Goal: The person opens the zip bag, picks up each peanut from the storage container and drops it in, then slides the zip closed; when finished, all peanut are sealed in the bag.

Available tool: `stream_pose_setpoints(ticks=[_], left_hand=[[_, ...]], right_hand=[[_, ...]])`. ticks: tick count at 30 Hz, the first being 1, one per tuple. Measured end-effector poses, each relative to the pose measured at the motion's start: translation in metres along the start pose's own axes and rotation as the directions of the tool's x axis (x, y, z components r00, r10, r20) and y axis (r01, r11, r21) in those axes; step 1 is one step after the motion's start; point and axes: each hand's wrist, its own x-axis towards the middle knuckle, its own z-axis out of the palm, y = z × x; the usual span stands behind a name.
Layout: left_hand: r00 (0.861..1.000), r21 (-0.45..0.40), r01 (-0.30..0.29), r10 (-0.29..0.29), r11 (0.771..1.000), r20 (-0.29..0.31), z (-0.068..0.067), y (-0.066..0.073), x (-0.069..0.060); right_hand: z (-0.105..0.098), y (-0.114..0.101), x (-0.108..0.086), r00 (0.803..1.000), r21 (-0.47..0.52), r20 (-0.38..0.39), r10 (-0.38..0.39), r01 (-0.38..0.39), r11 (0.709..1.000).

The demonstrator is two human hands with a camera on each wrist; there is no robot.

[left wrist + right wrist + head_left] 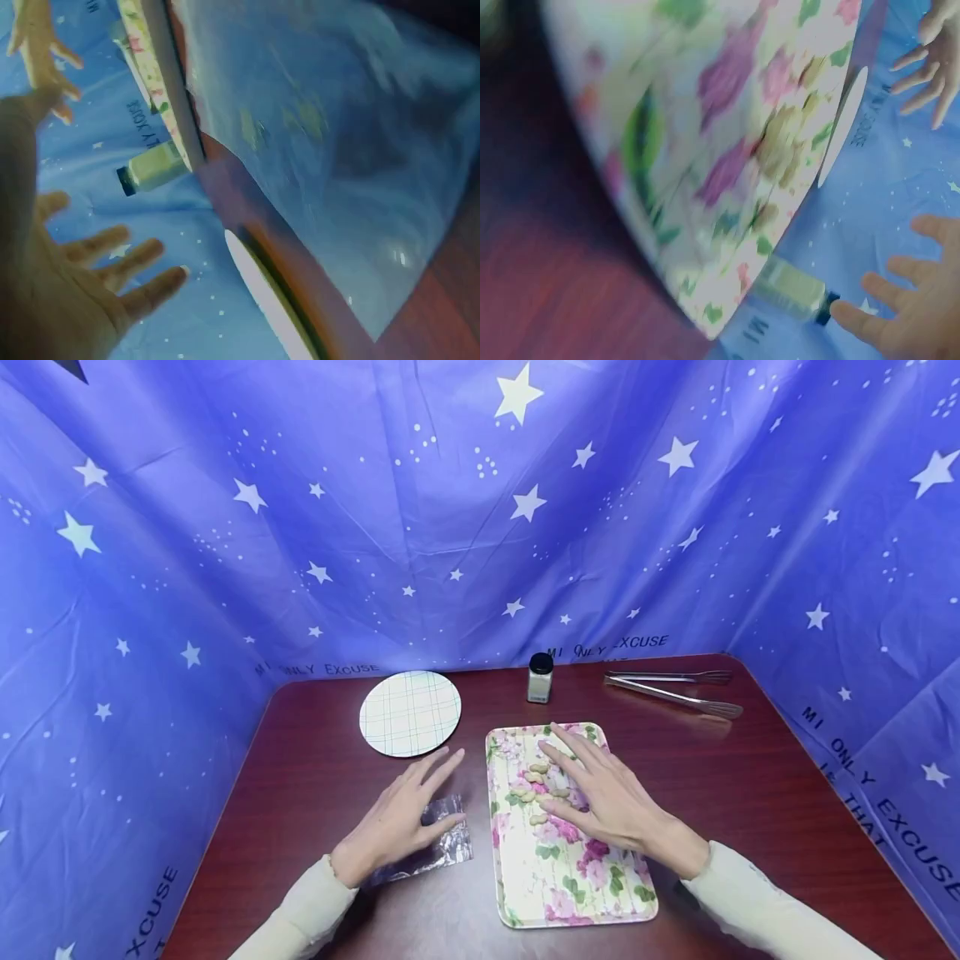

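Observation:
My left hand (401, 814) hovers with spread fingers over a clear plastic bag (450, 842) that lies flat on the table. In the left wrist view that bag (330, 150) fills much of the right side, and nothing is between the fingers. Over the floral tray (525, 893) is my right hand (603, 793), its fingers apart and holding nothing. Several peanuts in their shells (537, 777) lie on the tray close to the right fingertips; the hand may hide others. The right wrist view shows the peanuts (780, 146) blurred on the tray.
A round checked plate (410, 714) sits at the back left. Behind the tray stands a small black-capped bottle (539, 679), and metal tongs (671, 689) lie at the back right. A blue star-patterned curtain (420, 510) encloses the table's back and sides.

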Motion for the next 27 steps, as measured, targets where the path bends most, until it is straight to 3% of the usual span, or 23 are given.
stream_pose_setpoints(ticks=[5,10,14,19,27], left_hand=[[0.991,-0.086,0.124,-0.127,0.989,-0.03,0.001,0.001,-0.003],[0.978,-0.126,0.208,-0.208,0.97,0.011,0.004,0.001,-0.002],[0.972,-0.144,0.234,-0.231,0.962,0.033,0.008,0.001,-0.002],[0.967,-0.154,0.254,-0.246,0.955,0.07,0.015,0.002,0.0],[0.954,-0.114,0.286,-0.272,0.951,0.127,0.02,0.008,0.003]], right_hand=[[0.008,-0.013,0.007,0.995,0.192,-0.008,0.098,-0.095,0.977],[0.019,-0.026,0.017,0.994,0.396,-0.041,0.102,-0.077,0.915],[0.032,-0.04,0.026,0.995,0.514,-0.019,0.103,-0.079,0.854],[0.046,-0.058,0.036,0.988,0.63,0.09,0.126,-0.154,0.761],[0.062,-0.074,0.042,0.961,0.708,0.222,0.163,-0.273,0.651]])
